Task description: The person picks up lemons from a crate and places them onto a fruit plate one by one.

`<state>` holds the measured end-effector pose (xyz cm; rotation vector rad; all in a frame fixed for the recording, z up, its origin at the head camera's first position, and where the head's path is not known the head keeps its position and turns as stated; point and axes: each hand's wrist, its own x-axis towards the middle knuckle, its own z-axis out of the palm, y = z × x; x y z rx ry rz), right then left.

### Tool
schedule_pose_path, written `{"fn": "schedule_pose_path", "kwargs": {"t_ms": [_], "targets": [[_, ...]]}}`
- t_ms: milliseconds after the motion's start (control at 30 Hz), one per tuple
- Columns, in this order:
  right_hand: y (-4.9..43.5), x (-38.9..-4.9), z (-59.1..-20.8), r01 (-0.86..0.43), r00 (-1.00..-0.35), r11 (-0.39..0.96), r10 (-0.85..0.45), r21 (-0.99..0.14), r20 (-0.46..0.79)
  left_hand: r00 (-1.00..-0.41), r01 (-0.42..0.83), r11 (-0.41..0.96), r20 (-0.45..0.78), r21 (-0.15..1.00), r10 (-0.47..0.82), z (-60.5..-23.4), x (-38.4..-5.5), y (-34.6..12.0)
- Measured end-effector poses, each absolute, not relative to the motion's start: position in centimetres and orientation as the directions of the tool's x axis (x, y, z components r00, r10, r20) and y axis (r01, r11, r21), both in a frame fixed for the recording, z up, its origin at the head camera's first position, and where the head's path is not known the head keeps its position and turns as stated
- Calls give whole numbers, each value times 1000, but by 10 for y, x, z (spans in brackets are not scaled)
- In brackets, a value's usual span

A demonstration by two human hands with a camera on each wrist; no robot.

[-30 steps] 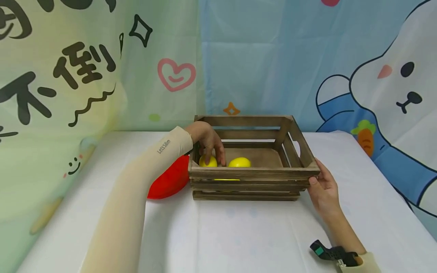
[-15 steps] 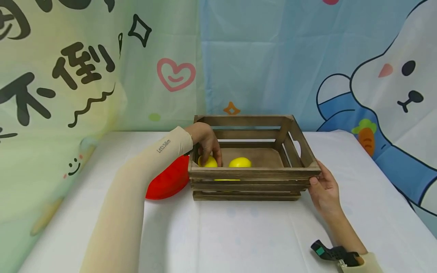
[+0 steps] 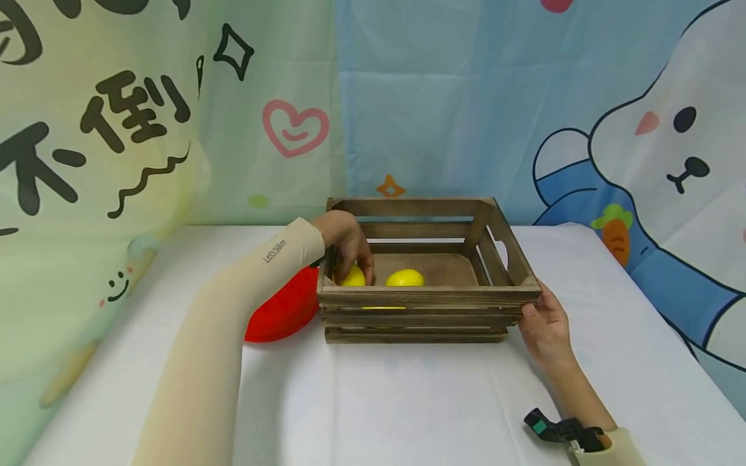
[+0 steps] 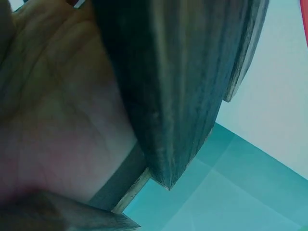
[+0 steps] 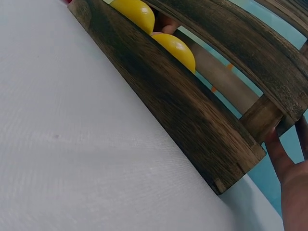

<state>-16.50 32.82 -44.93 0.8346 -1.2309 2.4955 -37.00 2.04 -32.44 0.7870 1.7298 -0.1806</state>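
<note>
A brown slatted wooden crate point(image 3: 428, 296) stands on the white cloth with two yellow lemons inside. My left hand point(image 3: 351, 243) reaches over the crate's left end, its curled fingers round the left lemon point(image 3: 353, 277). The other lemon point(image 3: 405, 278) lies just to the right, untouched. In the right wrist view, both show through the gap between the front slats. My right hand point(image 3: 546, 330) grips the crate's right front corner, thumb in front and fingers behind. The left wrist view has only my palm point(image 4: 62, 110) close against a crate slat point(image 4: 178, 86); the fingertips are hidden there.
A red rounded dish-like thing point(image 3: 284, 312) lies left of the crate, partly behind my left forearm. A printed curtain point(image 3: 443, 116) hangs right behind the table. White cloth point(image 3: 396, 401) covers the table in front of the crate.
My left fingers have drawn in closer round the left lemon. My right hand keeps its place on the crate corner. The whole head view has shifted slightly.
</note>
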Motion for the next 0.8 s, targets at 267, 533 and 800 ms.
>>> {"fn": "schedule_pose_path", "kwargs": {"t_ms": [267,533,800], "targets": [[333,-165,-456,-309,-847,-696,-108,-648,520,-107,587,739,-872,332,477,-322,-373,18],[336,-165,-457,-276,-827,-744,-139,-608,545,-115,601,683,-800,416,589,-317,-373,17],[338,-166,-459,-282,-826,-736,-140,-615,546,-158,600,650,-727,467,669,-318,-374,17]]}}
